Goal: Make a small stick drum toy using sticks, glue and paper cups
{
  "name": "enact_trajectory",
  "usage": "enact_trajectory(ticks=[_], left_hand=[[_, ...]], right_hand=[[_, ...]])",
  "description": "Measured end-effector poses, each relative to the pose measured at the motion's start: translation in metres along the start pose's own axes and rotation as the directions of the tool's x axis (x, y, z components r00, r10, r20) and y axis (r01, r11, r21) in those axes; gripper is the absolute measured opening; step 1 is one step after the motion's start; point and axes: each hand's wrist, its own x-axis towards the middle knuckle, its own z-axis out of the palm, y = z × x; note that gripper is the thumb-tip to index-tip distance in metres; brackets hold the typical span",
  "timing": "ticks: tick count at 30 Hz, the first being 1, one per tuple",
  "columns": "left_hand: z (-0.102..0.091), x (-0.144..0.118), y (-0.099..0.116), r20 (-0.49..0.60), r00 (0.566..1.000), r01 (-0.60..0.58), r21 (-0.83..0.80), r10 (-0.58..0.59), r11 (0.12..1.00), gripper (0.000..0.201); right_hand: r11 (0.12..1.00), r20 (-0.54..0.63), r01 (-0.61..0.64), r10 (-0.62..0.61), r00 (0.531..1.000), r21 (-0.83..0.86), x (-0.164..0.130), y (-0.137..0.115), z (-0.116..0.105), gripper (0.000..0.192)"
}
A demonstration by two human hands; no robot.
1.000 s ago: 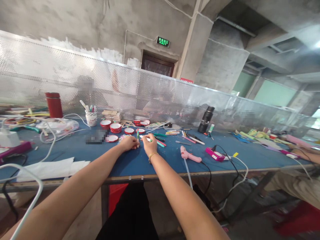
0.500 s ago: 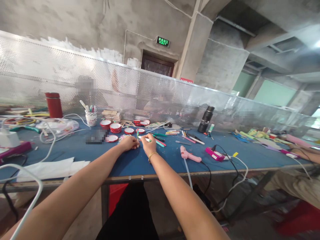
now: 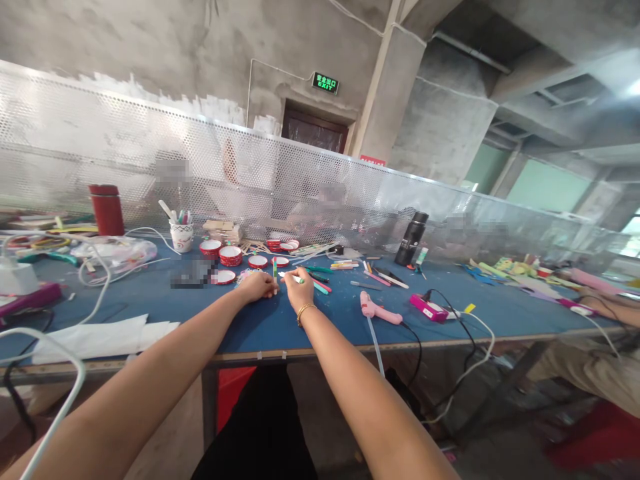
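- the left hand (image 3: 257,287) rests on the blue bench (image 3: 320,313), fingers curled around the foot of an upright green stick (image 3: 275,268).
- the right hand (image 3: 299,288) sits just beside it, fingers pinched shut on a white-and-green marker (image 3: 291,277) whose tip points toward the stick.
- a gold bracelet (image 3: 305,311) circles the right wrist.
- just behind the hands lie loose coloured sticks (image 3: 320,285) and several red-rimmed round tins (image 3: 231,255), crowding the space beyond the fingers.
- to the right, a pink glue gun (image 3: 379,311) lies on the bench, its cord trailing over the front edge.
- a magenta box (image 3: 429,308) with a black cable sits further right.
- a black flask (image 3: 412,239) stands near the perforated metal screen (image 3: 350,200) at the back.
- to the left stand a white cup of pens (image 3: 182,235) and a red flask (image 3: 107,210).
- white paper sheets (image 3: 95,339) lie near the front edge on the left.
- a co-worker's arm (image 3: 607,308) rests on the bench at the far right.
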Motion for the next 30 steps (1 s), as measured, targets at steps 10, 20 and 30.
enact_trajectory(ticks=[10, 20, 30], left_hand=[[-0.0009, -0.0016, 0.0025, -0.008, 1.000, -0.009, 0.012, 0.009, 1.000, 0.028], [0.0000, -0.0009, 0.0012, -0.010, 1.000, -0.001, -0.005, 0.001, 1.000, 0.031], [0.0000, 0.0002, -0.0005, -0.004, 1.000, -0.009, -0.009, 0.009, 1.000, 0.029]], right_hand=[[1.000, 0.009, -0.030, 0.030, 1.000, 0.002, 0.0003, -0.0004, -0.0005, 0.011], [0.999, 0.018, -0.041, 0.041, 0.999, -0.012, -0.0007, -0.0038, -0.0017, 0.011], [0.998, 0.027, -0.042, 0.043, 0.999, -0.036, -0.0003, -0.0022, -0.0023, 0.012]])
